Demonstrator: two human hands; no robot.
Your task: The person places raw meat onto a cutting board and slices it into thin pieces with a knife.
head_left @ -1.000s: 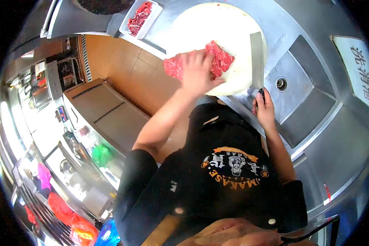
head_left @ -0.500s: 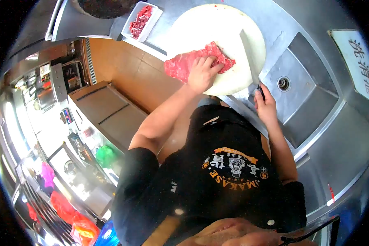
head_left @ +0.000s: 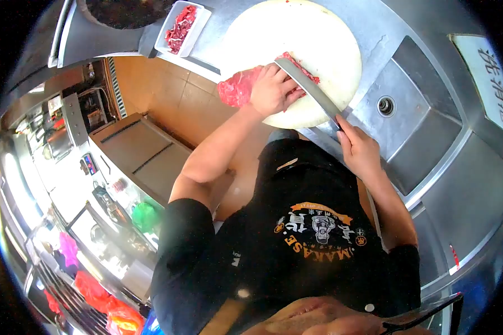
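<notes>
A slab of raw red meat (head_left: 236, 89) lies on a round white cutting board (head_left: 324, 33), its left end reaching over the board's edge. My left hand (head_left: 270, 94) grips it from above with curled fingers. A kitchen knife (head_left: 312, 89) has its long blade across the right end of the meat, close beside my left fingertips. Its handle is wrapped in my right hand (head_left: 361, 149) at the near right of the board. A narrow strip of meat shows on the far side of the blade. Whether the edge has cut through there is hidden.
A white plastic tub (head_left: 198, 28) with small pieces of red meat stands left of the board. To the right is a steel sink (head_left: 411, 106) with a drain (head_left: 386, 106). A dark round pan-like thing (head_left: 126, 11) sits at the upper left.
My right hand has brought the knife leftward from the bare board onto the right end of the meat. My left hand stays on the meat.
</notes>
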